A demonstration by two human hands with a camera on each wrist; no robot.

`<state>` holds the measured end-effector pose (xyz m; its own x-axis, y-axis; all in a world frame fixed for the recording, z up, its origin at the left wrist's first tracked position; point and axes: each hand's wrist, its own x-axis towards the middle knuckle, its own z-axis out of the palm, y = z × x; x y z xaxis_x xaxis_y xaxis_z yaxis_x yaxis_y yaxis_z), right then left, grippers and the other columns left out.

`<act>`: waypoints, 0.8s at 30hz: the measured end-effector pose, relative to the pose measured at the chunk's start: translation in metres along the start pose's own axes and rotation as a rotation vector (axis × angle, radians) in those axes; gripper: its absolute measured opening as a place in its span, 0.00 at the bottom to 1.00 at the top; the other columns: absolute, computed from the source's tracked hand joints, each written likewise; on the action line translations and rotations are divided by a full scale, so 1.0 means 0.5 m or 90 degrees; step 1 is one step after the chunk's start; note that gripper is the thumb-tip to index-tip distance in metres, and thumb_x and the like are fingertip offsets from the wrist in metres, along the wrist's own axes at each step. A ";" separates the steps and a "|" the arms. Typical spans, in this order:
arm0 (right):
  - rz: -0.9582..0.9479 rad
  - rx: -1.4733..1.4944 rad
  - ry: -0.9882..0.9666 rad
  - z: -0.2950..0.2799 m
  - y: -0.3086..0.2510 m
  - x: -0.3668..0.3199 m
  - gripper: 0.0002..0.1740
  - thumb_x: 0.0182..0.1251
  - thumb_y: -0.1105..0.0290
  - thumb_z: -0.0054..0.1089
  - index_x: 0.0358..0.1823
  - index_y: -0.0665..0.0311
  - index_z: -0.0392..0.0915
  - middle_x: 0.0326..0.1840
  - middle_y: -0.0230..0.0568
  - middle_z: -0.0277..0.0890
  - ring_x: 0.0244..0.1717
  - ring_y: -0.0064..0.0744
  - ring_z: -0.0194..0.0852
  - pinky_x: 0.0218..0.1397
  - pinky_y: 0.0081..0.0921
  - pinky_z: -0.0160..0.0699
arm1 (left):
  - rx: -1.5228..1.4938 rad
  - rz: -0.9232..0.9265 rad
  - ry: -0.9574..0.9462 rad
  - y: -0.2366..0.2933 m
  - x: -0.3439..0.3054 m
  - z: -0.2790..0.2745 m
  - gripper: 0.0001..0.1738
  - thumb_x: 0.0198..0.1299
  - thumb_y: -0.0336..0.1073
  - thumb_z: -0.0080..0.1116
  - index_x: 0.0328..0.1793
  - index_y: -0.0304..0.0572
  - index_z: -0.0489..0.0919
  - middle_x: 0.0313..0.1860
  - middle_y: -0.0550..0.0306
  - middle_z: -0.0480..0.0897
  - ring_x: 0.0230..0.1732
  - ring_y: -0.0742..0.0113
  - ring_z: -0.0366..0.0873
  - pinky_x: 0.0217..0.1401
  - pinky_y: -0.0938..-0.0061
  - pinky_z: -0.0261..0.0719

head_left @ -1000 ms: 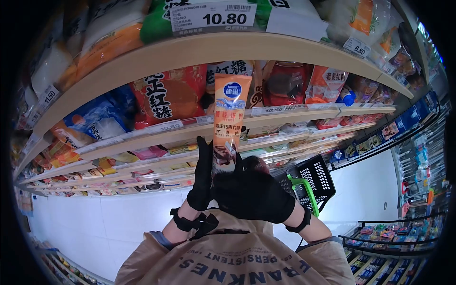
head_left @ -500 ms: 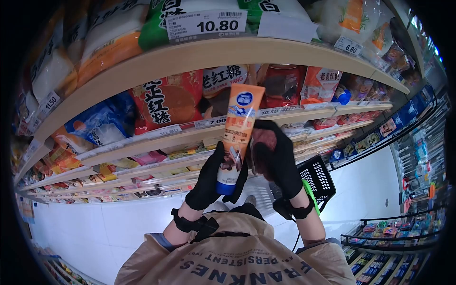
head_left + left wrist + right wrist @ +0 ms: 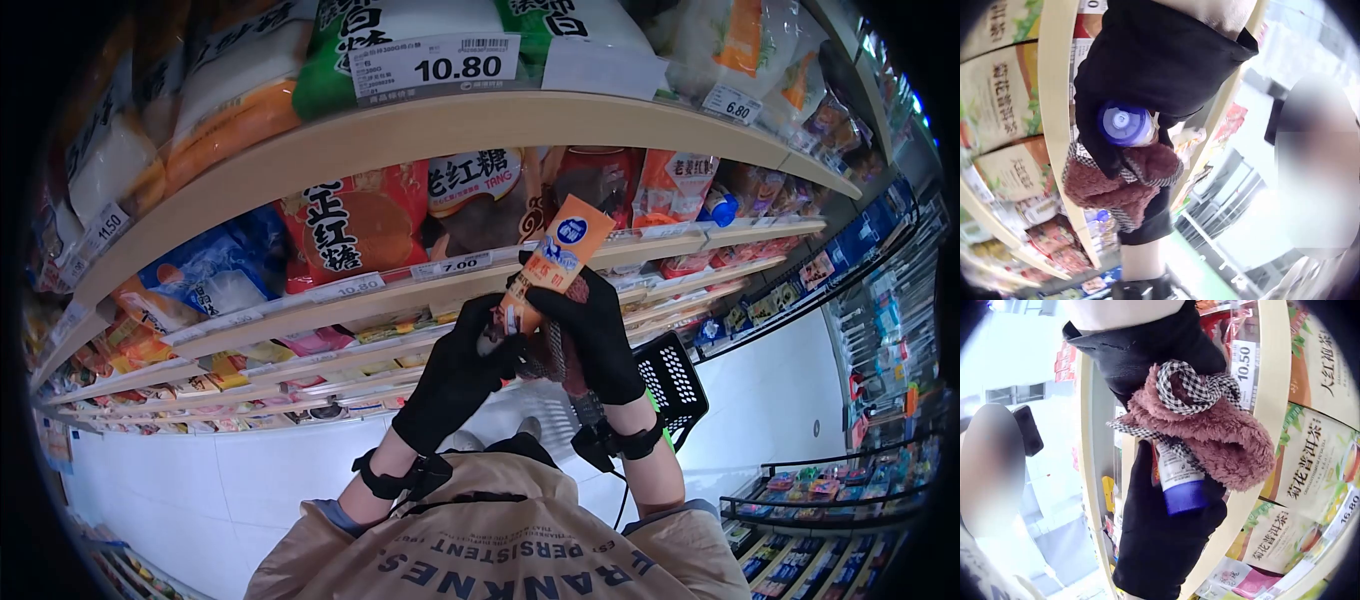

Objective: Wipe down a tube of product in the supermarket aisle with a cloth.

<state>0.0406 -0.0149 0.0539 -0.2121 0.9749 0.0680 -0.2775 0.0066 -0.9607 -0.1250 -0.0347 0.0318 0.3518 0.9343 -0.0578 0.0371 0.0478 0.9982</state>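
Observation:
My gloved left hand [image 3: 450,375] grips the lower part of an orange Nestlé squeeze tube [image 3: 568,245], which tilts up to the right before the shelf. Its blue cap [image 3: 1185,497] points back past the left palm in the right wrist view. A reddish-brown fleecy cloth [image 3: 1210,437] with black-and-white checked trim is in my gloved right hand [image 3: 598,335]. That hand presses the cloth around the tube's middle, its thumb lying across the printed front. In the left wrist view the cloth [image 3: 1107,184] bunches right beside the cap.
Bags of brown sugar [image 3: 350,225] line the shelf just beyond the hands. Above it juts a higher shelf edge [image 3: 450,130] with a 10.80 price tag [image 3: 440,68]. A black basket [image 3: 675,385] stands on the floor at the right, with wire racks [image 3: 820,490] farther off.
The right hand has drawn back from over the tube's base, then come against its middle with the cloth. The tube has gone from upright to leaning right, with its cap now hidden in the head view.

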 end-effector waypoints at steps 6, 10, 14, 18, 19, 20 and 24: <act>-0.077 -0.262 0.091 0.031 0.010 0.010 0.23 0.51 0.65 0.64 0.47 0.65 0.69 0.41 0.41 0.75 0.41 0.27 0.74 0.46 0.23 0.71 | 0.343 0.219 0.282 -0.011 -0.006 0.045 0.29 0.57 0.35 0.54 0.64 0.41 0.59 0.41 0.51 0.77 0.38 0.67 0.78 0.39 0.76 0.74; -0.198 -0.336 0.153 0.042 -0.020 0.001 0.29 0.51 0.67 0.65 0.54 0.63 0.64 0.42 0.41 0.73 0.44 0.27 0.72 0.48 0.24 0.70 | -0.421 -0.014 -0.086 -0.023 -0.017 -0.003 0.24 0.64 0.53 0.38 0.53 0.39 0.66 0.24 0.52 0.75 0.11 0.67 0.71 0.10 0.78 0.66; -0.361 -0.399 0.293 0.059 -0.072 -0.009 0.28 0.46 0.68 0.68 0.49 0.63 0.65 0.49 0.43 0.67 0.47 0.30 0.69 0.49 0.25 0.69 | -0.627 -0.089 -0.229 -0.034 -0.016 -0.001 0.26 0.64 0.56 0.35 0.51 0.40 0.66 0.26 0.53 0.74 0.11 0.68 0.69 0.08 0.78 0.64; -0.502 -0.781 0.154 0.071 -0.074 -0.005 0.38 0.44 0.59 0.68 0.56 0.65 0.62 0.54 0.50 0.62 0.56 0.46 0.60 0.60 0.38 0.58 | -0.731 -0.265 0.113 0.012 -0.017 0.046 0.26 0.63 0.58 0.36 0.51 0.44 0.67 0.32 0.56 0.76 0.26 0.69 0.75 0.28 0.78 0.76; -0.452 -0.792 0.054 0.079 -0.072 -0.014 0.42 0.45 0.57 0.66 0.60 0.67 0.59 0.58 0.52 0.60 0.59 0.50 0.56 0.62 0.41 0.53 | -0.836 -0.219 -0.030 -0.029 -0.013 0.024 0.27 0.63 0.58 0.37 0.54 0.45 0.67 0.35 0.57 0.76 0.31 0.69 0.75 0.35 0.77 0.75; -0.457 -0.791 -0.028 0.082 -0.068 -0.017 0.43 0.45 0.58 0.65 0.61 0.70 0.57 0.62 0.53 0.56 0.61 0.50 0.55 0.62 0.41 0.53 | -0.936 -0.168 -0.175 -0.031 -0.009 0.007 0.27 0.62 0.58 0.37 0.56 0.46 0.67 0.39 0.58 0.76 0.36 0.68 0.75 0.42 0.77 0.75; -0.475 -0.714 -0.142 0.078 -0.023 -0.030 0.36 0.41 0.73 0.63 0.57 0.68 0.63 0.62 0.53 0.58 0.61 0.47 0.58 0.61 0.38 0.58 | -0.737 -0.214 0.141 -0.028 -0.019 0.005 0.30 0.60 0.61 0.40 0.57 0.46 0.67 0.42 0.57 0.76 0.36 0.67 0.76 0.40 0.77 0.76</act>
<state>0.0107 -0.0382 0.0746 -0.5226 0.6046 0.6011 0.4888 0.7901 -0.3698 -0.1263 -0.0451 0.0184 0.3139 0.8493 -0.4245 -0.7978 0.4783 0.3670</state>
